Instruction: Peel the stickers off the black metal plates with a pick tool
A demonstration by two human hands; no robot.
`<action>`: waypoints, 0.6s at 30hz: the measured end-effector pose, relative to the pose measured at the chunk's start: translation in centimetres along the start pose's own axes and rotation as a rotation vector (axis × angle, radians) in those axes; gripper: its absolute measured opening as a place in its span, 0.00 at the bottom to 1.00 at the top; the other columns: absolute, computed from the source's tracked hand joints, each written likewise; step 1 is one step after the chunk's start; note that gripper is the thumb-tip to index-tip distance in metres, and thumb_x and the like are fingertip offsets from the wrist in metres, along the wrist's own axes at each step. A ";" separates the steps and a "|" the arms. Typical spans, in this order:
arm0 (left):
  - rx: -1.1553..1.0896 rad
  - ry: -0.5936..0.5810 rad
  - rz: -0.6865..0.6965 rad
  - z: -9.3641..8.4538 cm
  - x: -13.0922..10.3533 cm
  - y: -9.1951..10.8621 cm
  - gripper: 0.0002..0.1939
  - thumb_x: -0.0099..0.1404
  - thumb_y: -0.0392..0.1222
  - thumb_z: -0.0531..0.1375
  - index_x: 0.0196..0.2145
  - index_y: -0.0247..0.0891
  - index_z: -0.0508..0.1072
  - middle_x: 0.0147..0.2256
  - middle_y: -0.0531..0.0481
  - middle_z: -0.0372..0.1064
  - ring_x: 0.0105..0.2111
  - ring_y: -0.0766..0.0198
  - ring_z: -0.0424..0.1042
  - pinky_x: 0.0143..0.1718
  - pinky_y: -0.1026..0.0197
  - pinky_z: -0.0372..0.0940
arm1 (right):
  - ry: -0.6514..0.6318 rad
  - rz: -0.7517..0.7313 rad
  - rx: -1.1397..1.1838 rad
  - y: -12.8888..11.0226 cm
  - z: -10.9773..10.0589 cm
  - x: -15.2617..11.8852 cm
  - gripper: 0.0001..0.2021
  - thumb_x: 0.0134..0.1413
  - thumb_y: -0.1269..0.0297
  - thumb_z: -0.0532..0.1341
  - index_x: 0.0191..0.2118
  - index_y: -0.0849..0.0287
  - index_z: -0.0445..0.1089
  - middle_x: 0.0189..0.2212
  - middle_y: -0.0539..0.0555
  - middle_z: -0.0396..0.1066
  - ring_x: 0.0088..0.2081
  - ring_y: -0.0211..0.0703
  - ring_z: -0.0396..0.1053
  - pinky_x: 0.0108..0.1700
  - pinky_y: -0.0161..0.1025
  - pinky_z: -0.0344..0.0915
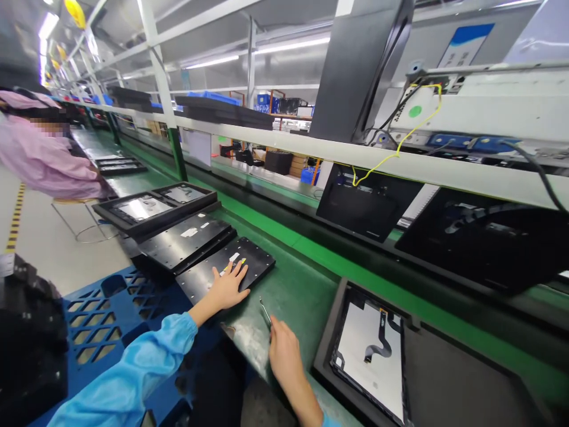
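Note:
My left hand (227, 289) lies flat with its fingers spread on a black panel (258, 259). Small white and yellow labels show around the fingertips, and screws or holes dot the panel. In my right hand (285, 351) is a slim metal tool (265, 311), its tip pointing up and away over the green bench top (302, 296); its exact kind is unclear. To the right of that hand, a black foam tray (328, 338) holds a display part (355, 350) with a silvery back and a dark ribbon cable (377, 350).
More black panels (178, 240) and a foam tray of screens (133, 222) stand to the left. Two dark screens (368, 204) lean under a white shelf rail (284, 139). A blue pallet (95, 296) is on the floor. A co-worker in pink (40, 154) sits farther along.

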State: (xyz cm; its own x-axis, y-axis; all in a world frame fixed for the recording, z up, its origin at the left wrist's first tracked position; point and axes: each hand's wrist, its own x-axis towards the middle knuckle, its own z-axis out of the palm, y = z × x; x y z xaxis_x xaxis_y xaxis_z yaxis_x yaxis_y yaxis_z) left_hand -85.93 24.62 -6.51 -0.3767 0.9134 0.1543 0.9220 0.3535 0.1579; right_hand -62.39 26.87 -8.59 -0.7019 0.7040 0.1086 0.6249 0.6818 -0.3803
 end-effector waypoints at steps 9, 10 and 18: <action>-0.053 0.012 0.154 -0.2 -2.6 -1.6 0.38 0.66 0.47 0.55 0.71 0.36 0.53 0.72 0.39 0.40 0.71 0.34 0.40 0.61 0.15 0.38 | 0.007 0.002 -0.132 -2.1 1.8 0.7 0.29 0.63 0.83 0.47 0.66 0.62 0.65 0.43 0.59 0.75 0.41 0.51 0.77 0.44 0.41 0.72; -0.058 0.010 0.164 -0.2 -2.8 -1.6 0.38 0.66 0.47 0.55 0.71 0.36 0.53 0.72 0.39 0.40 0.71 0.34 0.40 0.60 0.15 0.38 | 0.024 -0.013 -0.132 -2.2 2.3 0.7 0.28 0.63 0.82 0.48 0.66 0.62 0.65 0.42 0.59 0.75 0.41 0.51 0.77 0.43 0.42 0.73; -0.123 -0.036 0.253 -0.6 -4.2 -2.7 0.40 0.64 0.45 0.58 0.71 0.41 0.53 0.72 0.41 0.40 0.72 0.37 0.39 0.63 0.18 0.33 | 0.248 -0.134 -0.112 -2.6 5.3 1.3 0.26 0.60 0.82 0.50 0.59 0.65 0.72 0.37 0.59 0.76 0.34 0.47 0.77 0.35 0.36 0.71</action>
State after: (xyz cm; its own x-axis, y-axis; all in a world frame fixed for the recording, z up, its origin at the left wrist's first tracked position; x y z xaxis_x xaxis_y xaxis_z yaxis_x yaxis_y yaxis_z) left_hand -86.93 19.72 -7.04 -0.1304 0.9768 0.1696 0.9676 0.0881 0.2367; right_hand -66.73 24.94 -12.31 -0.6846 0.6237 0.3772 0.5758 0.7801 -0.2448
